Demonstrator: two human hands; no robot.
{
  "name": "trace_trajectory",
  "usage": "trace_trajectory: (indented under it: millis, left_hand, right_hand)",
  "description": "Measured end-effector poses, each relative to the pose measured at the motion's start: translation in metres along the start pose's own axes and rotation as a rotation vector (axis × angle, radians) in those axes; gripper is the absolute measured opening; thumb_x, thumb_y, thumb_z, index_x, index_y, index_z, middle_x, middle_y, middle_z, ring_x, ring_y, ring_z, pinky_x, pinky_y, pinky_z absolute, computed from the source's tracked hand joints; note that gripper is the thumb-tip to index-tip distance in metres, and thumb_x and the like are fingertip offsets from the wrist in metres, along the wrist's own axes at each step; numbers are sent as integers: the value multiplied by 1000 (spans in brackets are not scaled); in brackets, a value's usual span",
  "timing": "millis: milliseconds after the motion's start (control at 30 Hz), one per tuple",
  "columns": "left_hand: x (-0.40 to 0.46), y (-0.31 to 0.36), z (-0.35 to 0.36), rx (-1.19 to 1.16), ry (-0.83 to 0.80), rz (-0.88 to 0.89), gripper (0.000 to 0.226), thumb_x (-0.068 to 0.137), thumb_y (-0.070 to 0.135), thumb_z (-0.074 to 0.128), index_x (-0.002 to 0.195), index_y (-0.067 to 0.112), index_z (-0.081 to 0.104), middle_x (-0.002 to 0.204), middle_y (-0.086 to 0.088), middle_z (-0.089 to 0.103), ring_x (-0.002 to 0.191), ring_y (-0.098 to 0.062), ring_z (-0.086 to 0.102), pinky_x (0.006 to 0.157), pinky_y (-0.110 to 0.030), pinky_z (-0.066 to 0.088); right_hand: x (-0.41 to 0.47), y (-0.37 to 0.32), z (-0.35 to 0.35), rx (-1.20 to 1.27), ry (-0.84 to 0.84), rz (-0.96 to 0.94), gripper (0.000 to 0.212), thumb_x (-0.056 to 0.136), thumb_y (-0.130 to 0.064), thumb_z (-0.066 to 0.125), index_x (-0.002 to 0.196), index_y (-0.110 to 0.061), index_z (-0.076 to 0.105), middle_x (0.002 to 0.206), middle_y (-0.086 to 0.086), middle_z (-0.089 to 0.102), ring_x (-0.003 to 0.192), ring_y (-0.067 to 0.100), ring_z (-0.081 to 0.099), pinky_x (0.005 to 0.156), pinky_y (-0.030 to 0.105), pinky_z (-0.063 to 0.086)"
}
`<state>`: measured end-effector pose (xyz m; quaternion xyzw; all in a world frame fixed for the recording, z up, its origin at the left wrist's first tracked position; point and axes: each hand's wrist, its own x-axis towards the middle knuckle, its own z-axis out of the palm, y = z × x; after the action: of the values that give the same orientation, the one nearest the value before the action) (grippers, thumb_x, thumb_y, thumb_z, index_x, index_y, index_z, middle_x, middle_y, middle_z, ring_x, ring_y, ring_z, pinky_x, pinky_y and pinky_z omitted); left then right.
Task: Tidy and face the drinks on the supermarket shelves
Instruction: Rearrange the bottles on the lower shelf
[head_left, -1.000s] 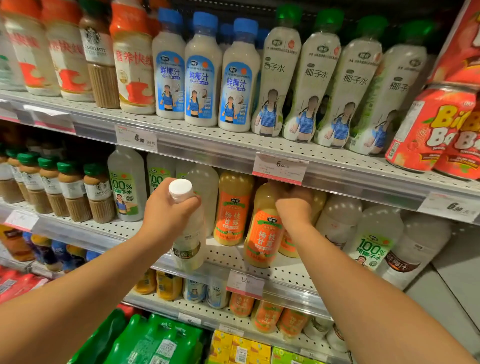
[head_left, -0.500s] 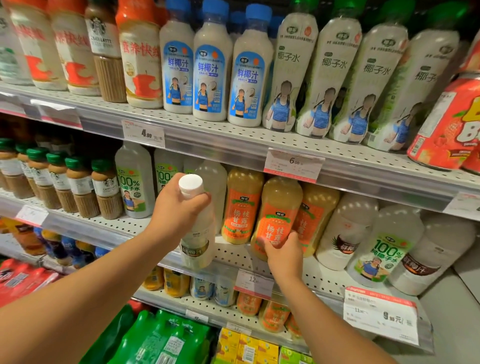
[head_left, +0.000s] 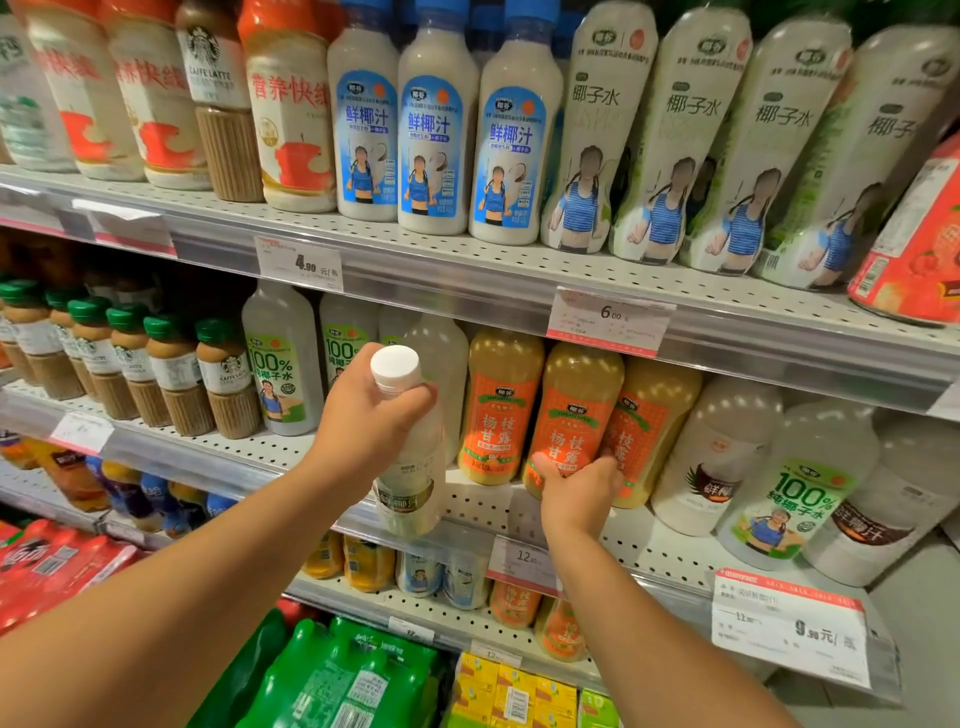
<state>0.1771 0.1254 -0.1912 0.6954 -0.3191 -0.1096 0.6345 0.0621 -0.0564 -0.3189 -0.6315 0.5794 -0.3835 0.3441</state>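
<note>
Left hand (head_left: 371, 421) grips the neck of a white-capped pale bottle (head_left: 410, 467), held upright in front of the middle shelf (head_left: 649, 551); right hand (head_left: 576, 491), thumb and fingers curled, grasps the base of the centre orange-labelled bottle (head_left: 571, 415), which stands on that shelf between two like bottles; behind, coconut-water bottles (head_left: 283, 364) line the same shelf; above, blue-labelled bottles (head_left: 434, 135) stand on the upper shelf (head_left: 467, 260).

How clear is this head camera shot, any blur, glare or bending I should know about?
Head view: wide-angle bending tilts the green-label bottles and red cans at the right edge; the upper left bottles are soft; glare streaks the shelf rail; the centre is sharp, with the left hand on the white-capped bottle and the right hand on the orange-label bottle.
</note>
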Motion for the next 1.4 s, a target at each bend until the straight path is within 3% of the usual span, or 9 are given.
trace_trajectory:
  millis: [133,333,533,633,867,933,1067,1233,1400]
  left_hand:
    - [1,-1,0,-12,-3,7,27,72,31,69,93,24,54,89,-7,61,83,-22,59,75,-40,48]
    - [6,-11,2,17,27,61,22,78,25,69,84,30,49,80,2,58,75,-14,56,64,-31,41]
    - [5,-16,-3,36,-11,106,23,79,25,70,89,28,50,82,4,59,75,-11,56,59,-28,40]
    - [-7,-10,-3,8,-74,93,24,80,23,71,89,32,51,83,8,61,77,-9,56,59,-26,40]
    - [-61,20,43,-51,-235,42,19,79,21,72,89,24,56,83,2,64,75,-13,59,59,-29,43]
    - [-73,31,62,-108,-271,-18,21,79,22,73,90,21,56,84,1,63,76,-15,59,60,-31,45]
    - [-100,58,107,-189,-353,-129,28,75,24,77,96,19,59,89,-3,64,79,-20,61,64,-33,48]
    - [-150,95,180,-266,-432,-205,27,72,17,82,82,22,58,88,-5,67,83,-24,64,77,-42,55]
    - [-192,117,256,-308,-498,-295,27,70,17,85,88,18,64,89,-7,70,87,-28,67,78,-45,57]
  right_hand:
    - [4,-6,1,-74,43,32,61,69,-43,84,108,-5,55,112,13,58,99,36,60,80,47,52]
    - [4,-22,3,-61,-20,136,64,73,-32,84,117,-1,50,123,18,55,105,37,59,84,45,50]
    - [-81,18,-33,-137,-212,-18,55,86,-10,64,136,-15,43,125,2,48,89,9,47,79,19,42]
    - [-117,20,-57,-93,-312,-71,53,84,-11,66,131,-23,44,124,-3,52,91,4,52,82,21,49]
    - [-165,-4,-101,90,-498,-136,96,63,-37,86,141,-39,30,127,-24,47,110,-6,52,89,16,44]
    - [-170,3,-118,170,-437,-171,91,59,-36,88,131,-53,35,117,-33,55,104,-13,55,80,11,48]
    - [-173,36,-169,100,-296,-251,111,57,-54,88,145,-47,21,140,-19,46,128,4,48,100,38,48]
    - [-155,71,-221,71,-40,-179,132,46,-56,88,145,-55,1,140,-20,43,122,2,49,97,37,49]
    - [-110,115,-282,121,33,-138,112,55,-48,82,144,-55,15,124,-24,54,109,3,58,86,36,55]
